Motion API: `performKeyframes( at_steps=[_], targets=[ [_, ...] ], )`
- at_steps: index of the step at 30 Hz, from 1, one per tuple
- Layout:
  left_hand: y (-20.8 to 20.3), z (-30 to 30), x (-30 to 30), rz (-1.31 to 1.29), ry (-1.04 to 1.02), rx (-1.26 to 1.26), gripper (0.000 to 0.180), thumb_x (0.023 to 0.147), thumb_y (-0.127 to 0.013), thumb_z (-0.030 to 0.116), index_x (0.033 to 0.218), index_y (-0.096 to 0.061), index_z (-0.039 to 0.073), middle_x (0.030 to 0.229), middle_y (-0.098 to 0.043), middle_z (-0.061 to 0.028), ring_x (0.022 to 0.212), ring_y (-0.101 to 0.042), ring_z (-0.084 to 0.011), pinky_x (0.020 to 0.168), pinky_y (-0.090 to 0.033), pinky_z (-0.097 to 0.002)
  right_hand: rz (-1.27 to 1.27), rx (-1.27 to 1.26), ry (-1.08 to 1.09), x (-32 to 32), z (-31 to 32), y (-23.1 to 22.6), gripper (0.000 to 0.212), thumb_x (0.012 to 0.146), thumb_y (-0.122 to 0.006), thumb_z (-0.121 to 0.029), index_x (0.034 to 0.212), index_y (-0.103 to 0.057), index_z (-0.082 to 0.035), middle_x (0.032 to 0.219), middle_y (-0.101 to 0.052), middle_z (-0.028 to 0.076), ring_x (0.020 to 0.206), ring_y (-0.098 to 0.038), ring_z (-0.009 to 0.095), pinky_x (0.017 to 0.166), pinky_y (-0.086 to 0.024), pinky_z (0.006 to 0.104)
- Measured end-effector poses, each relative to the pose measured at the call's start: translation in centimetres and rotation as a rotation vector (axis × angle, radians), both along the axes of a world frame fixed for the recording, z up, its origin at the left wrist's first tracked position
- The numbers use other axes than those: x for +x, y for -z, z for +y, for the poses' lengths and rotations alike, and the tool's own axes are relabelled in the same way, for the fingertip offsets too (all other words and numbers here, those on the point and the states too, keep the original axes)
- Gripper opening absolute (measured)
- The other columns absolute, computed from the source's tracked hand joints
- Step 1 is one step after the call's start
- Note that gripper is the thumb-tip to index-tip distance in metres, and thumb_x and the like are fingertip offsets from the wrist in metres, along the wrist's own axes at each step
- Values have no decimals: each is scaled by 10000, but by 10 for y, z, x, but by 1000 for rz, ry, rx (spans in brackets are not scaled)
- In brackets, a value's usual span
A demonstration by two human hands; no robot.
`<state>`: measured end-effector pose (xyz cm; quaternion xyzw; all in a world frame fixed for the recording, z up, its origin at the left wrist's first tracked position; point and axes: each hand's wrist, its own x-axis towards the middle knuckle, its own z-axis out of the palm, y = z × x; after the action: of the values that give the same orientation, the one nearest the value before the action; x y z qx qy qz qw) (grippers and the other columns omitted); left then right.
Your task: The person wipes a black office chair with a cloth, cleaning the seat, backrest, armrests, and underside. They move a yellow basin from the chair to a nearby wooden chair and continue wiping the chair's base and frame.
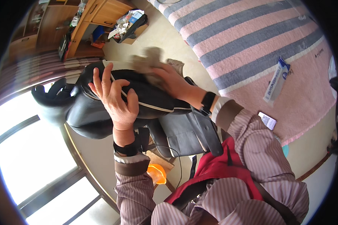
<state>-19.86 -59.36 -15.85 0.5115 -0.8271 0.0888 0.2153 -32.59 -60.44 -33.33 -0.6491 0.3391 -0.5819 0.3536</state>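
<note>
A black leather-covered padded chair (88,116) with cream piping lies in front of me, its parts reaching from the window side toward my body. My left hand (116,95) rests on its upper part with fingers spread, holding nothing. In my right hand (172,80) is a brownish cloth (148,65), smeared by motion, on or just over the far side of the black padding. The fingers curl around the cloth and are partly hidden by it. Each wrist wears a black band. A red apron (223,165) hangs over my striped shirt.
To the right is a bed with a striped pink and grey cover (244,41), bearing a plastic packet (278,80) and a small white card or phone (267,120). An orange basin (156,174) sits below the chair. Farther off are a filled box (133,32) and wooden cabinets (105,15).
</note>
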Motion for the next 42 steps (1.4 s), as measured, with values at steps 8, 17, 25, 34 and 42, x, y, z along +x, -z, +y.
performKeyframes(
  at_steps=[8, 17, 25, 34, 42],
  targets=[
    [1, 4, -11, 2, 17, -15, 99, 646, -530, 102, 729, -581, 82, 1336, -501, -138, 1363, -259, -409, 1120, -5, -529, 1043, 82, 266, 1, 72, 89, 407, 769, -537, -150, 1127, -502, 41, 949, -519, 136, 872, -515, 258, 752, -416, 344],
    [2, 26, -38, -41, 49, -26, 70, 654, -520, 108, 694, -572, 83, 1337, -509, -145, 1358, -273, -411, 1127, -5, -513, 891, 216, -162, -43, 138, 54, 72, 697, -607, -132, 694, -636, -66, 641, -622, 75, 625, -634, 275, 488, -443, 456],
    [-4, 46, -47, -25, 103, 22, 57, 645, -525, 104, 690, -557, 89, 1323, -520, -168, 1378, -246, -411, 1139, 30, -477, -86, 1020, -263, -171, 150, 37, 309, 772, -577, -74, 1065, -634, 7, 888, -675, 113, 837, -654, 212, 730, -527, 341],
    [-1, 62, -61, -14, 183, 10, 77, 649, -552, 111, 721, -571, 92, 1312, -509, -215, 1376, -229, -435, 1134, 4, -525, 97, 1074, 204, -89, 162, 137, 388, 939, -469, -341, 1082, -535, 14, 930, -630, 261, 877, -598, 415, 762, -472, 443],
    [-5, 79, -64, -118, 172, 46, 161, 657, -536, 87, 816, -558, 102, 1317, -479, -247, 1355, -232, -471, 1114, -97, -588, -115, 1119, 43, -112, 274, 179, 268, 800, -620, -248, 913, -648, -6, 852, -613, 142, 838, -598, 236, 760, -487, 368]
  ],
)
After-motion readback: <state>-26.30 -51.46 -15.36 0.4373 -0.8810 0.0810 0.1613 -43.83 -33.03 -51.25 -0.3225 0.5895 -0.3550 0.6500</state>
